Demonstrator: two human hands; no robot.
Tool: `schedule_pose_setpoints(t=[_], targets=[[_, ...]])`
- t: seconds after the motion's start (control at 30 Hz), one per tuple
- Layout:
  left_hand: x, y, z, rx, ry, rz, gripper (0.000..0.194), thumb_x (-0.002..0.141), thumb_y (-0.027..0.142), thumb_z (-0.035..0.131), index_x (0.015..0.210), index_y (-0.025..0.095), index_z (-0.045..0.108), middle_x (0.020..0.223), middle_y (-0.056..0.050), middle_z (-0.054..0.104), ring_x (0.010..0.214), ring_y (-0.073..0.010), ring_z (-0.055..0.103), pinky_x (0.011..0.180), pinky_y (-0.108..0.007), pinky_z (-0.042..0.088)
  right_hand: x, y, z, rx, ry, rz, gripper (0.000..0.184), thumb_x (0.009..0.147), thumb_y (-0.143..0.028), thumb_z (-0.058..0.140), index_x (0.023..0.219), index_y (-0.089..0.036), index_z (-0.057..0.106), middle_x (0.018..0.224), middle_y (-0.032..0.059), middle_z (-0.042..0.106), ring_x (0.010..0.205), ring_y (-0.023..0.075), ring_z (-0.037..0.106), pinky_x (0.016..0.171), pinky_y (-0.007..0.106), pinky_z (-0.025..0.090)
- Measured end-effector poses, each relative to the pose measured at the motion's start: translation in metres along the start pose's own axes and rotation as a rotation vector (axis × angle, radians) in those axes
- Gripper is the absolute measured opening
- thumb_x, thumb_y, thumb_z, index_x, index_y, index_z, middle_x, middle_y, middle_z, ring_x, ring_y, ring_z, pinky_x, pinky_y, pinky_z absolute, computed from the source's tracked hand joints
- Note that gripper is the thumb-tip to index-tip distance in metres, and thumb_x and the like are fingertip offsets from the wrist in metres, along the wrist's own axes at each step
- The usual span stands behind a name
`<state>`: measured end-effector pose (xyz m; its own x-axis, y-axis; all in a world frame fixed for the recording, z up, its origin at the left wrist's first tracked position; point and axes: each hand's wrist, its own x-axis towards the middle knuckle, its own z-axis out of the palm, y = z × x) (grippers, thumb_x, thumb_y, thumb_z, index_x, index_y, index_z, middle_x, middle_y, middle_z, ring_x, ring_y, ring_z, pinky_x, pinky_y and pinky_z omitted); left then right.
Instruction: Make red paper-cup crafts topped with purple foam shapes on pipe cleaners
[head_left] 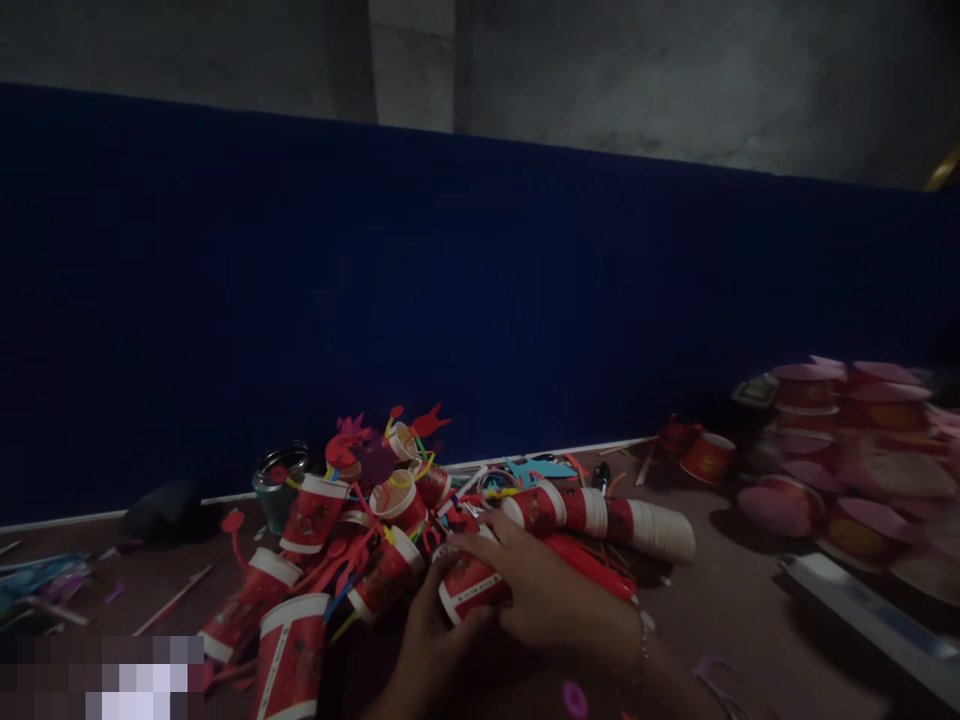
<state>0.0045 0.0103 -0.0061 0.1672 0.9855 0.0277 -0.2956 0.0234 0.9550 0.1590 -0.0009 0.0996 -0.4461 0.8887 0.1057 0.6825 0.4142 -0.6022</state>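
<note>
A red and white paper cup (pixel 474 598) is tilted on its side between my two hands, near the bottom middle of the head view. My left hand (pixel 433 632) wraps its left side, with the thumb along the lower edge. Across the top and right of the cup lies my right hand (pixel 536 575), fingers curled over it and partly hiding it. Just left of my hands is a heap of similar cups (pixel 315 515) decorated with cut paper and coloured strips. To the right rests a row of nested paper cups (pixel 649 528) on its side.
Pink-topped red cups (pixel 862 520) are piled at right, beside a long pale box (pixel 870 620). A dark jar (pixel 276 500) stands behind the heap. A blue partition (pixel 480 290) closes off the table's back. Scraps (pixel 52 590) lie at left.
</note>
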Motion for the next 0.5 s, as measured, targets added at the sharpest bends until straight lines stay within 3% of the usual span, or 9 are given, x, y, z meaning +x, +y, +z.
schedule_pose_setpoints(t=[0.1,0.17,0.27,0.4,0.5], targets=[[0.003,-0.004,-0.004,0.03,0.202,0.039,0.061,0.053,0.041,0.079,0.104,0.013,0.06,0.098,-0.013,0.07,0.092,-0.0293,0.064,0.081,-0.037,0.051,0.011,0.021,0.004,0.371,0.085,-0.039,0.071,0.067,-0.009,0.051,0.134,-0.03,0.036,0.13,0.0065,0.048,0.114,0.021,0.05,0.093,0.036,0.043],[0.006,-0.004,-0.006,0.036,0.295,0.027,0.06,0.056,0.042,0.077,0.106,0.013,0.059,0.095,-0.012,0.071,0.091,-0.0283,0.065,0.08,-0.036,0.051,0.017,0.04,0.006,0.538,0.184,0.054,0.053,0.073,-0.011,0.045,0.125,-0.021,0.045,0.116,0.0093,0.059,0.1,0.0187,0.06,0.085,0.035,0.049],[0.007,-0.006,-0.007,0.001,0.35,0.049,0.064,0.055,0.045,0.076,0.108,0.015,0.059,0.093,-0.01,0.071,0.087,-0.0269,0.066,0.078,-0.033,0.051,0.021,0.066,0.011,0.428,0.302,0.189,0.037,0.074,-0.013,0.043,0.108,-0.017,0.056,0.094,0.0076,0.067,0.087,0.0196,0.065,0.079,0.036,0.052],[0.006,-0.01,-0.004,-0.026,0.423,0.081,0.069,0.045,0.051,0.079,0.101,0.015,0.063,0.089,-0.009,0.072,0.087,-0.0278,0.065,0.076,-0.032,0.052,0.018,0.078,0.018,0.336,0.361,0.209,0.034,0.078,-0.019,0.045,0.109,-0.017,0.057,0.102,0.0106,0.067,0.094,0.0242,0.063,0.084,0.041,0.05],[0.007,-0.011,-0.004,-0.046,0.413,0.073,0.071,0.043,0.055,0.078,0.099,0.015,0.063,0.087,-0.009,0.072,0.085,-0.0284,0.065,0.075,-0.033,0.052,0.017,0.079,0.025,0.108,0.393,0.141,0.037,0.077,-0.015,0.045,0.112,-0.016,0.056,0.114,0.0124,0.061,0.107,0.0252,0.056,0.095,0.043,0.043]])
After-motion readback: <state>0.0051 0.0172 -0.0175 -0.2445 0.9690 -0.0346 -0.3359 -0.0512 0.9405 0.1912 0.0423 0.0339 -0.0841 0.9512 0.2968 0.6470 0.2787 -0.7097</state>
